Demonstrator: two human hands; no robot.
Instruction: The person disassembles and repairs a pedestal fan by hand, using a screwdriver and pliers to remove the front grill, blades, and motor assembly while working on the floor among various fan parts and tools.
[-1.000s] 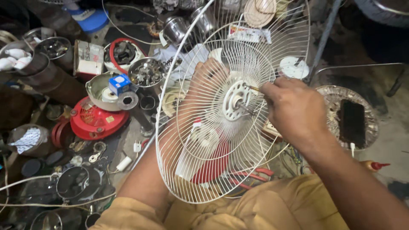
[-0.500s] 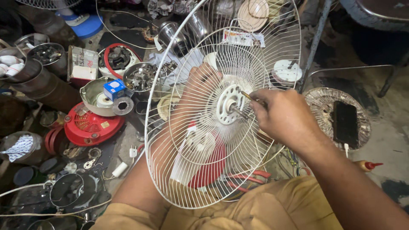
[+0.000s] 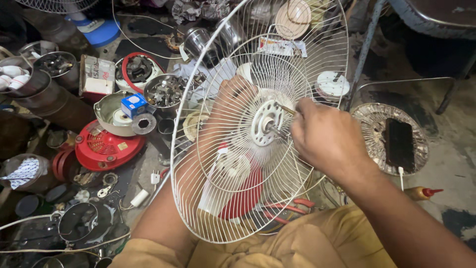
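Both hands hold on: your right hand (image 3: 327,141) stays clenched on the thin tool (image 3: 286,108), now nearer the white wire fan guard (image 3: 233,198)'s hub; left hand (image 3: 233,97) probably grips behind.

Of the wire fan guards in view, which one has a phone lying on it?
The small round guard flat on the floor at right, under the dark phone. The big white guard is held tilted.

hands (image 3: 327,141) on fan guard (image 3: 258,149), cluttered floor (image 3: 461,164)

Cluttered workshop floor (image 3: 448,164) with red motor cover (image 3: 101,146), metal bowls (image 3: 166,90), round grille (image 3: 391,136), red-tipped bottle (image 3: 421,192)
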